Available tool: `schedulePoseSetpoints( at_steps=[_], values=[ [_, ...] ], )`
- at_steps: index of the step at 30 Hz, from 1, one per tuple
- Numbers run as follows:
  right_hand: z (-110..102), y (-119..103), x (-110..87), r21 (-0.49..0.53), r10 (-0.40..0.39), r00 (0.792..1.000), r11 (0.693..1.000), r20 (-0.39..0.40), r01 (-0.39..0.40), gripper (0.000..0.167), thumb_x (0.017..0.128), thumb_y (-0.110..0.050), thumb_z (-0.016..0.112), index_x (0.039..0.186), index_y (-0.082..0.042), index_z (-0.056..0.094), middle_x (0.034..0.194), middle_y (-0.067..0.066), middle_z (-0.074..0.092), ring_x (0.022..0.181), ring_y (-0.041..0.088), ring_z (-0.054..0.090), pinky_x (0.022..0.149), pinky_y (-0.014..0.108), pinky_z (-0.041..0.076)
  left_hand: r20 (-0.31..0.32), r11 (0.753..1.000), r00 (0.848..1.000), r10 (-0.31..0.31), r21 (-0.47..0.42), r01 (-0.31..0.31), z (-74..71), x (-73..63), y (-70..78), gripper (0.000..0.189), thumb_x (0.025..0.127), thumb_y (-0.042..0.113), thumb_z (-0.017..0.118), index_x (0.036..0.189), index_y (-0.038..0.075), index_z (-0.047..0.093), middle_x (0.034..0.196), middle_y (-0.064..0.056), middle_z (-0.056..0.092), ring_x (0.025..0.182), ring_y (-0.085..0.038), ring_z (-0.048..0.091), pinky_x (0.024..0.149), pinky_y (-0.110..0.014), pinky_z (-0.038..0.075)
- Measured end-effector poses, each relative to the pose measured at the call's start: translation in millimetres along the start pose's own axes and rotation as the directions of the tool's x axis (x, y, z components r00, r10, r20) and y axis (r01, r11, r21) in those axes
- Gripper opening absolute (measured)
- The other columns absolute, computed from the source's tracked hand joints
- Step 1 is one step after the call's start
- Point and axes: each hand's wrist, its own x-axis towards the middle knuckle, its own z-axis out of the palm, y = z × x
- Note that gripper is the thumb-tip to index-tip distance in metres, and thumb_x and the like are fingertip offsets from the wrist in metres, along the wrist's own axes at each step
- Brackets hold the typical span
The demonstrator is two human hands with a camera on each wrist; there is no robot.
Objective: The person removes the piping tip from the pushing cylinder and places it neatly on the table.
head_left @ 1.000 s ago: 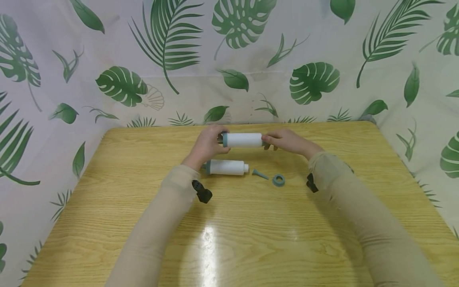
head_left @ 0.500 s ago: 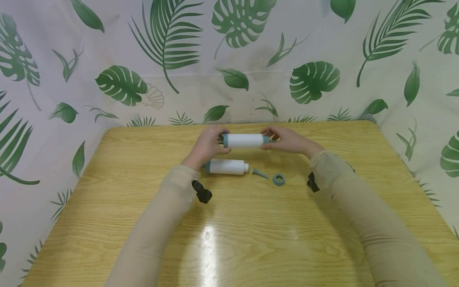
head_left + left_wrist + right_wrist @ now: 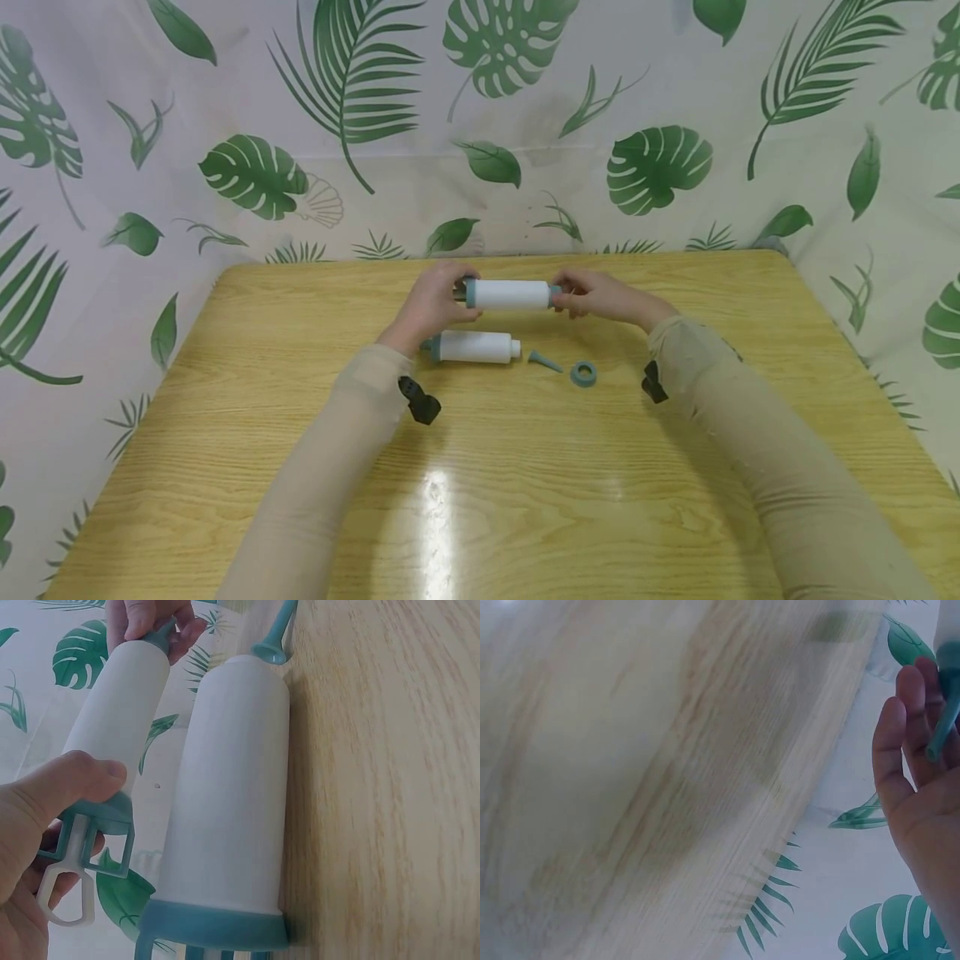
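Observation:
A white syringe-style tube lies level between both hands near the table's far side. My left hand grips its left end; the thumb presses on the barrel just by the teal end cap. A white ring handle sticks out below that cap in the left wrist view. My right hand pinches the teal collar at the other end. From it, the slim teal nozzle points in among the right fingers.
A second white tube, with a teal cap and a bare narrow neck, lies just nearer on the wooden table. Right of it are a loose teal nozzle and a teal ring collar. A leaf-patterned cloth hangs behind.
Half a second ago the right fingers were spread, showing the collar and nozzle; now they have closed round the collar again. The left hand keeps the tube nearly still.

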Motion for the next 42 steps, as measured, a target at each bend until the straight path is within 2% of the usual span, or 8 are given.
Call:
schedulePoseSetpoints(
  at_steps=[6, 9, 14, 18, 23, 30, 37, 42],
  values=[
    [1.8, 2.5, 0.3, -0.035, -0.016, 0.999, 0.999, -0.040, 0.015, 0.050, 0.093, -0.028, 0.064, 0.129, -0.002, 0.041, 0.117, 0.018, 0.051, 0.100, 0.033, 0.056, 0.085, 0.045, 0.047, -0.003, 1.000, 1.000, 0.007, -0.014, -0.007, 0.6, -0.1, -0.7, 0.044, 0.075, 0.012, 0.082, 0.114, 0.001, 0.063, 0.113, -0.011, 0.059, 0.098, -0.023, 0.060, 0.084, -0.033, 0.050],
    [1.8, 3.2, -0.8, -0.036, -0.004, 0.999, 0.999, -0.034, 0.003, 0.056, 0.095, -0.034, 0.060, 0.136, -0.003, 0.038, 0.121, 0.017, 0.052, 0.098, 0.029, 0.057, 0.084, 0.044, 0.047, -0.007, 1.000, 1.000, 0.020, -0.017, -0.021, 1.2, -0.2, -0.7, 0.044, 0.075, 0.011, 0.082, 0.113, 0.001, 0.063, 0.111, -0.011, 0.060, 0.096, -0.023, 0.060, 0.083, -0.033, 0.051],
    [2.7, 4.5, -1.6, 0.035, 0.028, 1.000, 0.999, 0.004, -0.028, 0.051, 0.102, -0.040, 0.040, 0.119, 0.007, 0.054, 0.097, 0.019, 0.063, 0.076, 0.024, 0.058, 0.074, 0.045, 0.050, -0.011, 0.999, 0.999, 0.034, -0.016, -0.034, 3.4, -1.8, -1.9, 0.042, 0.076, 0.011, 0.081, 0.113, 0.001, 0.063, 0.110, -0.011, 0.061, 0.096, -0.022, 0.060, 0.083, -0.032, 0.051],
    [3.5, 6.2, -1.9, 0.035, 0.030, 0.999, 0.999, 0.010, -0.031, 0.049, 0.103, -0.038, 0.038, 0.103, 0.006, 0.059, 0.080, 0.015, 0.062, 0.065, 0.022, 0.052, 0.068, 0.045, 0.048, -0.009, 0.999, 0.999, 0.041, -0.009, -0.041, 5.1, -2.7, -3.6, 0.043, 0.076, 0.011, 0.081, 0.113, 0.001, 0.063, 0.110, -0.011, 0.060, 0.097, -0.022, 0.059, 0.084, -0.033, 0.050],
    [4.4, 8.2, -3.2, -0.022, 0.007, 1.000, 1.000, -0.022, -0.008, 0.036, 0.102, -0.036, 0.044, 0.104, -0.002, 0.056, 0.085, 0.014, 0.060, 0.068, 0.024, 0.051, 0.069, 0.048, 0.045, -0.001, 1.000, 1.000, 0.024, -0.016, -0.024, 5.2, -3.0, -3.5, 0.045, 0.076, 0.012, 0.081, 0.116, 0.001, 0.062, 0.113, -0.011, 0.059, 0.099, -0.023, 0.058, 0.085, -0.034, 0.050],
    [5.4, 9.9, -4.7, -0.071, 0.006, 0.998, 0.997, -0.066, -0.010, 0.030, 0.101, -0.035, 0.047, 0.104, -0.006, 0.054, 0.086, 0.020, 0.056, 0.068, 0.027, 0.047, 0.061, 0.034, 0.038, 0.001, 1.000, 1.000, 0.001, -0.005, -0.001, 1.7, -0.7, -6.1, 0.047, 0.076, 0.013, 0.081, 0.117, 0.003, 0.061, 0.114, -0.011, 0.059, 0.099, -0.023, 0.059, 0.085, -0.034, 0.050],
    [4.6, 14.1, -6.2, -0.050, -0.018, 0.998, 0.999, -0.068, 0.014, 0.028, 0.102, -0.030, 0.046, 0.102, -0.003, 0.053, 0.079, 0.018, 0.051, 0.067, 0.034, 0.045, 0.060, 0.034, 0.037, 0.008, 1.000, 1.000, -0.022, 0.012, 0.022, -0.7, 3.4, -12.2, 0.043, 0.076, 0.013, 0.081, 0.113, 0.001, 0.062, 0.112, -0.012, 0.060, 0.098, -0.023, 0.058, 0.085, -0.035, 0.049],
    [5.0, 1.7, -13.2, -0.041, -0.025, 0.998, 0.999, -0.064, 0.022, 0.023, 0.103, -0.019, 0.045, 0.102, 0.003, 0.052, 0.077, 0.014, 0.051, 0.066, 0.036, 0.045, 0.058, 0.032, 0.037, 0.018, 0.994, 0.999, -0.033, 0.107, 0.031, -0.5, 4.1, -20.0, 0.047, 0.076, 0.014, 0.082, 0.115, -0.002, 0.062, 0.112, -0.015, 0.061, 0.100, -0.026, 0.056, 0.087, -0.037, 0.047]
  ],
)
